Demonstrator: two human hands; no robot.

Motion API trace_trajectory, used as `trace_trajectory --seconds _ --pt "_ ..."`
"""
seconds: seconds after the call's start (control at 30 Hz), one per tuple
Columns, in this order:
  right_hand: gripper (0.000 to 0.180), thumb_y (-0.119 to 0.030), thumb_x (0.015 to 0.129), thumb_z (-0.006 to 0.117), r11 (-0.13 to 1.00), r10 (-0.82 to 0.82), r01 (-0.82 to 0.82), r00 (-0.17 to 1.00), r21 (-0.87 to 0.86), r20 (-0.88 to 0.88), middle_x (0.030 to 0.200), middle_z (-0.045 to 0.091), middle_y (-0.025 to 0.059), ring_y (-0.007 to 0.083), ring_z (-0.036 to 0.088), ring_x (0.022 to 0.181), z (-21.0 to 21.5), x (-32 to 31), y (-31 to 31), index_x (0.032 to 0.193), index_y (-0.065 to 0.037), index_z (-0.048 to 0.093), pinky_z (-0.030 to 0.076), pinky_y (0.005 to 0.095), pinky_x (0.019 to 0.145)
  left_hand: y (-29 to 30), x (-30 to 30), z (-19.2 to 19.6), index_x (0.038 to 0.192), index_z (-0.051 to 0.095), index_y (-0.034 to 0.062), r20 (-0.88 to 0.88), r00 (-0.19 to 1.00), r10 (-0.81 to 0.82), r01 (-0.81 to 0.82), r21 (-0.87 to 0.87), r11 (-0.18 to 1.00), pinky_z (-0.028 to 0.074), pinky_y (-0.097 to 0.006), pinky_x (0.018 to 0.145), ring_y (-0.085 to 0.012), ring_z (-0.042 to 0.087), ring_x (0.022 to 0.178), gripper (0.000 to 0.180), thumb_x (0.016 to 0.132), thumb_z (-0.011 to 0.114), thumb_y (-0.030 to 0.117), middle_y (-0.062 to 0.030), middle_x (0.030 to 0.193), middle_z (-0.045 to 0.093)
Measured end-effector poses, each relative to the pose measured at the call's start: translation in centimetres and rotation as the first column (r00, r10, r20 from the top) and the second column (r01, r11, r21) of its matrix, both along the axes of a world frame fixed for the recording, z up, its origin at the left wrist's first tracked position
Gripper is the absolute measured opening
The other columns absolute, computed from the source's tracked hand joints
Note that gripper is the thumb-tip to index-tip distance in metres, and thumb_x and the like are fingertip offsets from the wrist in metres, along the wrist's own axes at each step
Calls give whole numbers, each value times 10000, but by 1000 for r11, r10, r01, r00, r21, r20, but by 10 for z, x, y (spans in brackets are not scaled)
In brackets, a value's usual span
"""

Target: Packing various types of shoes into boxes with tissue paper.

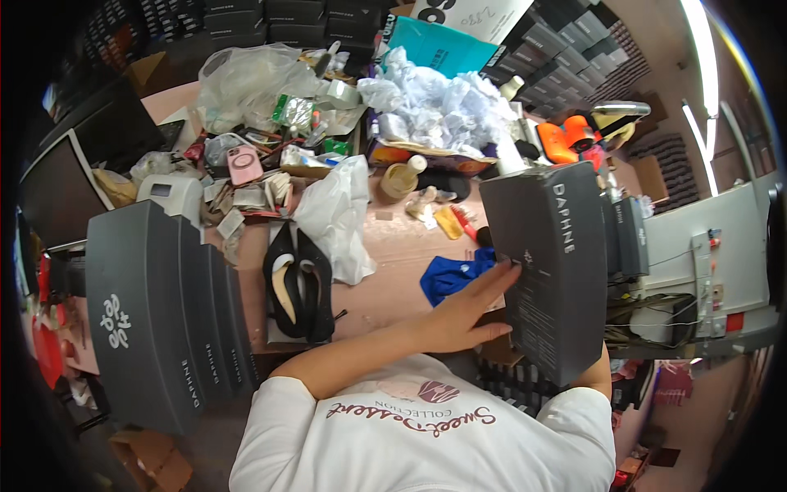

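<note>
A dark grey shoe box (545, 262) stands upright, slightly tilted, at the right front of the table. My left hand (475, 307) reaches across to it, fingers stretched out and the tips resting on the box's left side, thumb apart. My right forearm (597, 373) comes up behind the box, which hides the right hand. Left of centre, a pair of black pointed flat shoes (299, 283) lies side by side at the table's front edge. A blue cloth (455, 277) lies just beyond my left hand.
More grey shoe boxes (135, 312) stand in a row at the left. White plastic sheeting (340, 221) lies beside the shoes. Behind are a jar of yellowish liquid (399, 180), crumpled white paper (447, 102), a pink phone (243, 165) and orange tape rolls (559, 141).
</note>
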State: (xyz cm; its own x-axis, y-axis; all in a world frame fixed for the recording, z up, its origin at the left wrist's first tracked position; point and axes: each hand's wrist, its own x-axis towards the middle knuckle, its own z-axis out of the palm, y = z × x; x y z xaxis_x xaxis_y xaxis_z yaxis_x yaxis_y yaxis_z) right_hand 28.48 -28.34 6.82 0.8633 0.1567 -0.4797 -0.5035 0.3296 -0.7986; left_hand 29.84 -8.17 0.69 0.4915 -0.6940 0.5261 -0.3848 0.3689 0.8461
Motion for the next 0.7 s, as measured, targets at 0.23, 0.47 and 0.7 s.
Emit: trace_trajectory --seconds 0.23,0.47,0.7 --pt "293 -118 907 571 981 77 -49 987 -189 141 1004 645 75 109 609 867 32 -6 -7 1141 59 577 515 248 752 -8 1 24 1370 378 44 17 991 133 -127 -192 973 351 -419 1039 -397 385 1272 659 814 696 197 -225 1403 336" --pt "287 -124 906 579 949 102 -43 980 -313 173 991 641 67 103 596 868 19 -19 -5 1131 55 583 505 246 761 20 82 55 1350 447 73 60 961 269 -237 -316 919 325 -441 1045 -348 405 1279 742 730 766 323 -181 1369 439" --pt "282 -130 906 586 908 130 -36 971 -417 200 978 637 60 97 583 870 -32 -52 -3 1121 51 588 494 244 771 24 68 33 1226 575 64 146 975 165 -110 -325 939 319 -419 1058 -279 513 1207 640 656 802 248 -121 1247 583"
